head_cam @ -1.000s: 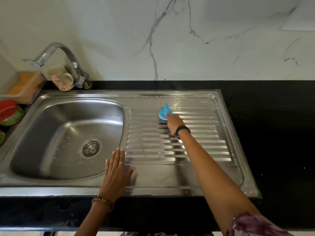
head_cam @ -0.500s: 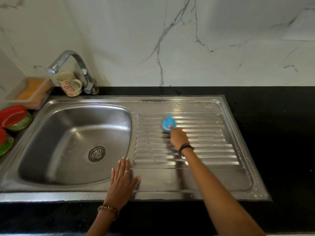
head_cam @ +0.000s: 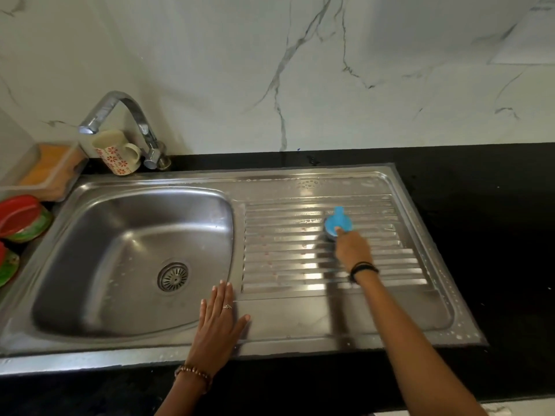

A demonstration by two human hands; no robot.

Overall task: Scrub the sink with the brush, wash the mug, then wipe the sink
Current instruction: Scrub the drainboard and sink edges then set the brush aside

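White marble wall, black counter, a steel sink [head_cam: 90,340] with a ribbed draining board: someone is at it with a brush.

The right hand [head_cam: 353,250] reaches out over the ridges and grips the blue brush [head_cam: 338,225], pressing it down on the far part of the board. The left hand [head_cam: 217,322] lies flat and open, fingers spread, on the near edge between basin and board. The flowered mug [head_cam: 115,153] stands at the back left corner, just under the tap [head_cam: 120,115]. Red and green plates [head_cam: 21,217] sit off to the left, beside a tub with an orange sponge [head_cam: 49,166].
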